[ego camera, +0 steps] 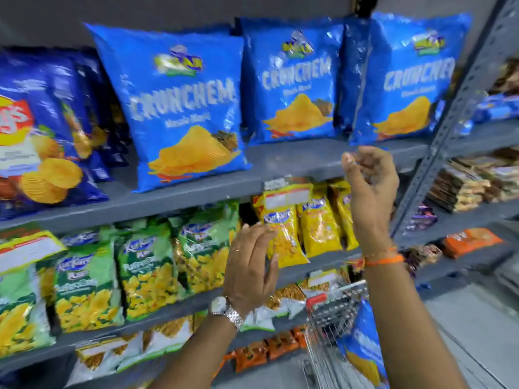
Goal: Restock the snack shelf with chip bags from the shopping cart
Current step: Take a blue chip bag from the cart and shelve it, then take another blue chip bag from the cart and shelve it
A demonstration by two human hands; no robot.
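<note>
Both grips were released and empty: the left hand (250,265) hung at six o'clock, the right hand (370,183) at four, just below three upright Crunchem bags (182,108) (faced outward for shoppers). One blue bag (365,346) waited in the shopping cart (331,313).

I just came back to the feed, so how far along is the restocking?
Done: three big blue chip bags stand on the top shelf, at left, middle and right. In hand: nothing; the left hand and right hand are both open and empty in front of the shelves. Left: at least one more blue bag sits in the cart, still to be shelved.
</note>
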